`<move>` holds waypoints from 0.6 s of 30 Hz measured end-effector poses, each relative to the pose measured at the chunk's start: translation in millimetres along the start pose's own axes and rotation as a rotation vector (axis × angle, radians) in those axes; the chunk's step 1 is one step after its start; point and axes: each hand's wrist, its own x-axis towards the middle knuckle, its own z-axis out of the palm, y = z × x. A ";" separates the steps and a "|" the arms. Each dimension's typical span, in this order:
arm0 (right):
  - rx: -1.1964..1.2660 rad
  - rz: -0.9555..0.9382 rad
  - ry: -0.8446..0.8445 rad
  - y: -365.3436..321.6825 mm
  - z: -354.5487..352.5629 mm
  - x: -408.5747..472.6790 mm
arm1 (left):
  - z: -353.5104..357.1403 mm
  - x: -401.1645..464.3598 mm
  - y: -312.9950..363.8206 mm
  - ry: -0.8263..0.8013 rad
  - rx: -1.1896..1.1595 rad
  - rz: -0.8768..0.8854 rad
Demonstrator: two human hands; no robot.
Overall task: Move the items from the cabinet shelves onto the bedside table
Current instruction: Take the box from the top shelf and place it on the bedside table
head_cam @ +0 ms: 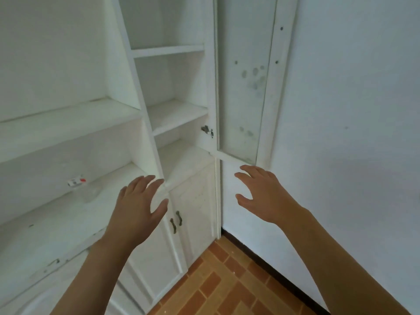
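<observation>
A white cabinet (145, 123) with open shelves fills the left and middle of the view. On the lowest left shelf lies a small clear bottle (78, 181) with a white label and a red cap. My left hand (138, 208) hovers with fingers spread in front of the cabinet's upright divider, to the right of the bottle and holding nothing. My right hand (261, 194) is also spread and empty, just below the bottom edge of the open glass door (241, 87). The other shelves in view show no items. The bedside table is out of view.
The glass door stands swung open against the white wall (352, 110) on the right. Below the shelves are closed white lower doors with two dark handles (176, 221). An orange brick-pattern floor (227, 280) lies below, with a dark baseboard along the wall.
</observation>
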 end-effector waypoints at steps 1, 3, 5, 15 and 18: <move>0.006 -0.004 0.001 0.2 -0.1 15.9 | 0.3 14.1 -6.0 -0.001 0.001 0.006; 0.017 -0.025 0.001 0.5 -3.8 46.1 | -2.1 41.0 -15.2 0.002 -0.003 0.017; 0.028 -0.053 0.004 3.2 -10.2 77.7 | -8.3 68.0 -21.0 0.019 -0.001 0.016; 0.108 -0.250 0.081 49.0 -49.2 251.9 | -33.7 199.9 -15.0 0.111 0.065 -0.051; 0.141 -0.320 0.079 72.6 -66.4 302.1 | -36.4 236.3 -6.9 0.136 0.060 -0.115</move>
